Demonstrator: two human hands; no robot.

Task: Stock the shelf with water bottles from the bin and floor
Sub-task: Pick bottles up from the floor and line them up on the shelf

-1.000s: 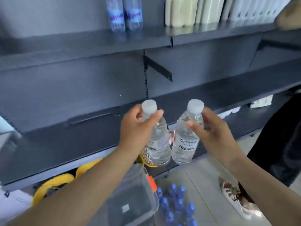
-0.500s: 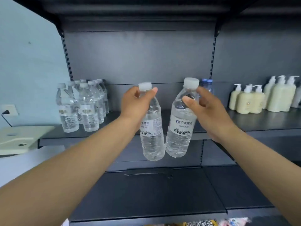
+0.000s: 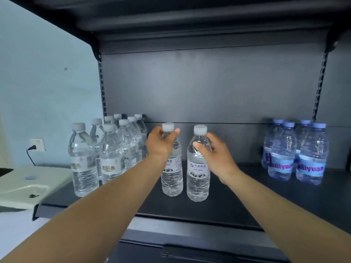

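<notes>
Gripping white-capped water bottles by their necks, left hand (image 3: 161,144) and right hand (image 3: 216,154) seemingly rest them upright on the shelf (image 3: 237,202), blue-capped bottles (image 3: 296,152) at three o'clock.

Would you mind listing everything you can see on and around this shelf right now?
Held bottles: 2, clear with white caps, upright at shelf middle, side by side.
Clear bottles: about 8, clear with white caps, clustered at shelf left.
Blue bottles: about 4, blue-tinted with blue caps, shelf right.
Shelf: 1, dark grey, with another board above.
Wall: pale blue, left of the shelf.
Socket: 1, white, on the wall, black plug in it.
Cream object: 1, left of the shelf; what it is I cannot tell.
Left hand: grips the left held bottle's neck.
Right hand: grips the right held bottle's shoulder.
</notes>
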